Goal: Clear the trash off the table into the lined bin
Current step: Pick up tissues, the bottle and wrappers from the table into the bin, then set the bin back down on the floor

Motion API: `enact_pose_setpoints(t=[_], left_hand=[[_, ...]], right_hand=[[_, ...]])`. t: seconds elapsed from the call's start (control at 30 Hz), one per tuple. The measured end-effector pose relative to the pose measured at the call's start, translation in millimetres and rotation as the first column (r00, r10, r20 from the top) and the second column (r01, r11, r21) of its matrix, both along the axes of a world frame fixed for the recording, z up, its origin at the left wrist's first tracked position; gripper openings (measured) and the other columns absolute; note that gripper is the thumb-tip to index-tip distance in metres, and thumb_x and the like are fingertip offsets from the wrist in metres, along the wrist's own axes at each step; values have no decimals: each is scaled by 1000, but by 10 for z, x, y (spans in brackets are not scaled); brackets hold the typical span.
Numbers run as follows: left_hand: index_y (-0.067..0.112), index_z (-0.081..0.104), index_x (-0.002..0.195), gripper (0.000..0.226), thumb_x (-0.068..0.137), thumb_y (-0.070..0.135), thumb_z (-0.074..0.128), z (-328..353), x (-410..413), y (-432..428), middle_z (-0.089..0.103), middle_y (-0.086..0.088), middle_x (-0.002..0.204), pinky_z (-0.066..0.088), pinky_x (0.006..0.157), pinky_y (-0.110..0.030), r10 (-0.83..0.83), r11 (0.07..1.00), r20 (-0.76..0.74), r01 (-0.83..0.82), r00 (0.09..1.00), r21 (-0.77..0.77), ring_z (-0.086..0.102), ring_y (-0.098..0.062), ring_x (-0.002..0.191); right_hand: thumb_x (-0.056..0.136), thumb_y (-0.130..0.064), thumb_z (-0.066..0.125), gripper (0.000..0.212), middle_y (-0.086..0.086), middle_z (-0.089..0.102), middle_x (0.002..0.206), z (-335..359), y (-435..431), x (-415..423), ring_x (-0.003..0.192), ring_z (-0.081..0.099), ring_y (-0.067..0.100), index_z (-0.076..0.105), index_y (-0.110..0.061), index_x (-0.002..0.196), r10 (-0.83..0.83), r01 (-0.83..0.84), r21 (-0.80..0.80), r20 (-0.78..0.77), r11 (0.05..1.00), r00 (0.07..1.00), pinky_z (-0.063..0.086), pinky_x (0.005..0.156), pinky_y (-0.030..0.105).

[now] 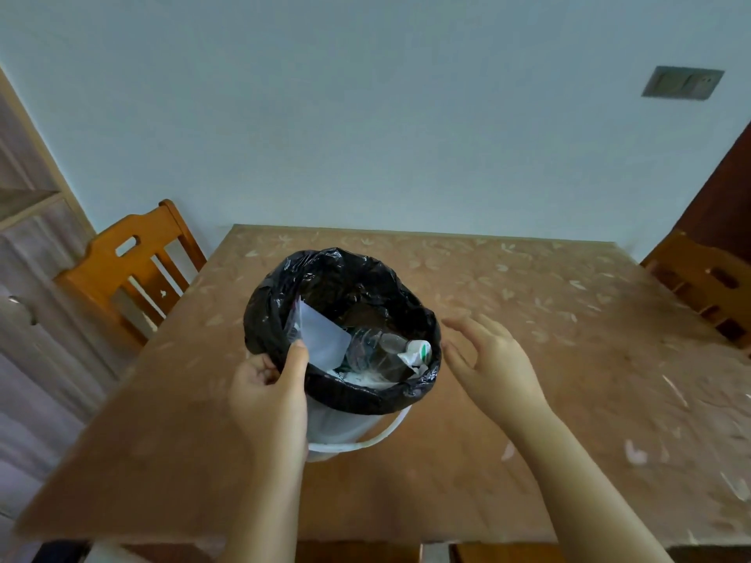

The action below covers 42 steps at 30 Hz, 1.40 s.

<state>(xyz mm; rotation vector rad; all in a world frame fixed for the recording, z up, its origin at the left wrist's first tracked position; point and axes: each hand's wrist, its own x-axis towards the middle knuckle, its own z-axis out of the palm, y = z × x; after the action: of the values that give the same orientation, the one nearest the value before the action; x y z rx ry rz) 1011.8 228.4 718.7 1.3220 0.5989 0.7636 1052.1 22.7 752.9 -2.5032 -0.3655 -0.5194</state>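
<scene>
Dim, soft daylight; wide-angle bending at edges; slight blur throughout; faint shadows.

Left hand [270, 384] curled in a pinch with thumb extended, right hand [489, 359] spread, fingers loosely bent, both forearms reaching forward

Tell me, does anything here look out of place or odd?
Mostly one thing: the bin with its black liner stands on the table rather than the floor. Inside, the bottle and paper look contained; nothing seems spilled.
</scene>
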Motion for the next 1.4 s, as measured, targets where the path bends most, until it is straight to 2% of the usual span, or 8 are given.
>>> enact_pose_setpoints(t=[0.27, 0.5, 0.63, 0.8, 0.97, 1.13, 1.27, 1.4], left_hand=[[16, 56, 64, 30, 58, 42, 68, 239, -884, -239, 56, -7, 67, 46, 64, -38, 4, 1000, 77, -4, 997, 1, 51, -22, 65], [27, 54, 54, 20, 56, 42, 68, 412, -1922, -574, 54, 7, 56, 42, 60, -30, 69, 998, 144, -68, 987, -14, 47, -14, 60], [8, 55, 69, 35, 59, 39, 68, 484, -2533, -567, 54, -7, 67, 43, 62, -33, 71, 997, 155, -70, 985, -13, 49, -18, 64], [22, 54, 58, 26, 55, 42, 69, 531, -3282, -433, 55, -10, 70, 43, 64, -39, 63, 998, 142, -58, 988, -38, 50, -24, 67], [20, 49, 59, 28, 59, 40, 68, 358, -4149, -139, 46, -8, 67, 39, 62, -39, 85, 995, 136, -78, 987, -57, 42, -22, 66], [32, 53, 50, 19, 57, 45, 66, -33, -5188, 303, 50, -1, 61, 38, 59, -38, 49, 999, 41, -48, 998, -16, 46, -19, 61], [26, 50, 50, 25, 64, 37, 68, -379, -5902, 493, 45, 17, 44, 33, 51, -26, 86, 996, -69, -84, 994, 35, 38, -1, 44], [15, 52, 59, 24, 71, 27, 68, -713, -6422, 488, 46, 16, 45, 33, 49, -24, 117, 990, -202, -97, 972, 105, 38, -1, 44]], right_hand=[[81, -18, 62, 24, 9, 67, 100, 55, -239, -852, 91, 60, 31, 65, -8, 103, 0, 17, -103, 157, 995, 988, 50, 72, 39], [79, -14, 65, 22, 12, 67, 98, 110, -587, -1787, 88, 61, 33, 65, -7, 100, 27, -19, -40, 228, 999, 973, 51, 69, 42], [81, -15, 61, 24, 12, 66, 99, 207, -579, -2341, 89, 59, 32, 63, -7, 104, 41, -38, -17, 241, 999, 970, 52, 69, 43], [80, -13, 62, 23, 13, 66, 99, 256, -469, -3065, 88, 60, 33, 64, -5, 102, 60, -54, -28, 263, 998, 963, 51, 71, 42], [80, -13, 62, 24, 11, 66, 100, 121, -258, -3923, 91, 59, 31, 63, -7, 103, 34, -27, -31, 248, 999, 968, 50, 73, 42], [77, -12, 66, 24, 12, 68, 97, -194, 223, -4913, 91, 61, 31, 65, -6, 100, 34, -27, -41, 186, 999, 982, 52, 74, 40], [76, -10, 67, 23, 12, 69, 97, -449, 460, -5612, 89, 62, 31, 66, -6, 98, 51, -44, -68, 101, 997, 994, 52, 73, 39], [78, -11, 65, 21, 11, 68, 99, -732, 470, -6123, 89, 61, 32, 64, -7, 98, 71, -69, -110, 8, 991, 997, 52, 73, 42]])
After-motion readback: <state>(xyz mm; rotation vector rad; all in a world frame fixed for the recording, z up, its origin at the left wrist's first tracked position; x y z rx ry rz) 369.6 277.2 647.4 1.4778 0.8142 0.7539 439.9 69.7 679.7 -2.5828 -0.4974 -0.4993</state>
